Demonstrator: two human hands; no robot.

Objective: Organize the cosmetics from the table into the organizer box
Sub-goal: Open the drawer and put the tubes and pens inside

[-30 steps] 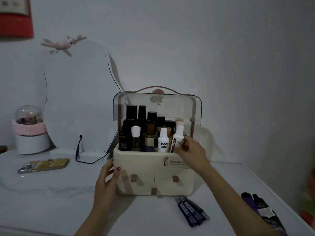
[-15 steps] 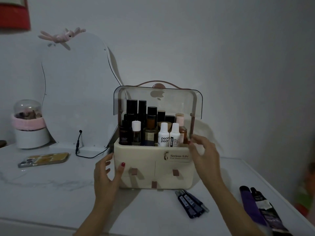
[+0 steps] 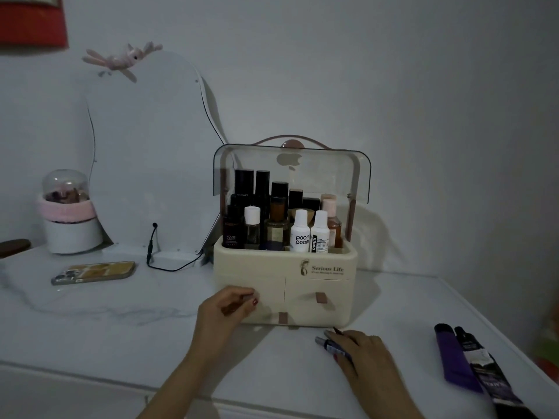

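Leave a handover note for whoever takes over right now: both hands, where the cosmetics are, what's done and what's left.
Left hand: at the upper-left drawer's pull on the organizer box, fingers curled.
Right hand: on the dark pens lying before the box; grasp not clear.
Done: bottles upright in the top compartment, lid up.
Left: pens and two dark tubes on the table at right.

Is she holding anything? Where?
Left hand pinches the organizer box's left drawer tab. Right hand rests on dark pens; a closed grip cannot be told.
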